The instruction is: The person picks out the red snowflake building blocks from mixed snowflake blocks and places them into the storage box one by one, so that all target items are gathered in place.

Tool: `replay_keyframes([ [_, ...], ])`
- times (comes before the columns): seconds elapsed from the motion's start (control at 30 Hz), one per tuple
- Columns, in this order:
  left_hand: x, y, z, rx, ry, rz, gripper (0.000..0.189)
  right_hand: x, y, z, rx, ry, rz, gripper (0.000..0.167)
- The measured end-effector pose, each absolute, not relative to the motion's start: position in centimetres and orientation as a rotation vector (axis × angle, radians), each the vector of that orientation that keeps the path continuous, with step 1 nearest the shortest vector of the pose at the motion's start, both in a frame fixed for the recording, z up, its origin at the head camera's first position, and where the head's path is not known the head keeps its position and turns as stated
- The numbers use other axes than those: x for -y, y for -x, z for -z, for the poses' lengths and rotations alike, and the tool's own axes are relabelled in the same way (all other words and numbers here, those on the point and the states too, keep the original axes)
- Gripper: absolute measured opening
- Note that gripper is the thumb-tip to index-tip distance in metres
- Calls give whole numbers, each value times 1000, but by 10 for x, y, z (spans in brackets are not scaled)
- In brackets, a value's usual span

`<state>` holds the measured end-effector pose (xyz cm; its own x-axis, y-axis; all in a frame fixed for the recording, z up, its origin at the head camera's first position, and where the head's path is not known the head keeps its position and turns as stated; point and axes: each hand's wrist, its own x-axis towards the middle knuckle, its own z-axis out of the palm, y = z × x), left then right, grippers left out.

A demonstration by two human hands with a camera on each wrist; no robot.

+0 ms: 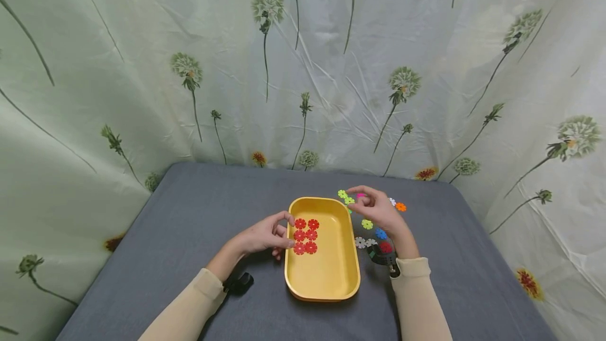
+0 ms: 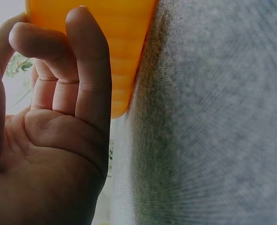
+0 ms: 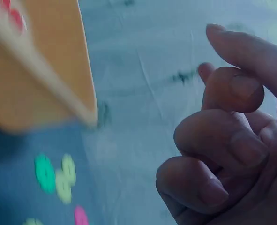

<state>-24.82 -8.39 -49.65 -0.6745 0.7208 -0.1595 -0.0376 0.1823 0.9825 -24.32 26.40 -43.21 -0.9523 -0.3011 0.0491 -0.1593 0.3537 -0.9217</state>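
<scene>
A yellow plastic tray [image 1: 331, 272] with raised sides stands on the grey cloth. Inside it, toward the left, several red flower-shaped discs [image 1: 311, 234] lie in a tidy block. My left hand [image 1: 265, 233] holds the tray's left rim, thumb and index finger over the edge, the other fingers curled by the outer wall [image 2: 129, 28]. Past the right rim, my right hand [image 1: 379, 209] hovers with loosely bent fingers and nothing between them. Closest to its fingertips are light-green flower discs [image 1: 342, 193].
Right of the tray lie more flower discs: a blue one [image 1: 381, 233], an orange one [image 1: 401, 207], a red one [image 1: 385, 247] and grey ones [image 1: 360, 242]. A flower-printed curtain [image 1: 331, 67] hangs around the table [image 1: 213, 199]. Each wrist wears a black camera.
</scene>
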Motion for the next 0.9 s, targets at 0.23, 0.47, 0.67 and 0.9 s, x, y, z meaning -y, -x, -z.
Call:
replay_keyframes([
  [0.23, 85, 250, 499, -1848, -650, -1536, 51, -308, 247, 447, -2544, 291, 1673, 49],
  [0.47, 91, 251, 495, -1851, -666, -1514, 51, -325, 255, 471, -2328, 353, 1469, 59],
  [0.67, 99, 254, 491, -1829, -670, -1512, 50, -319, 257, 486, -2241, 414, 1241, 53],
  [0.9, 101, 257, 491, -1815, -686, -1506, 54, -299, 256, 485, -2323, 383, 1049, 45],
])
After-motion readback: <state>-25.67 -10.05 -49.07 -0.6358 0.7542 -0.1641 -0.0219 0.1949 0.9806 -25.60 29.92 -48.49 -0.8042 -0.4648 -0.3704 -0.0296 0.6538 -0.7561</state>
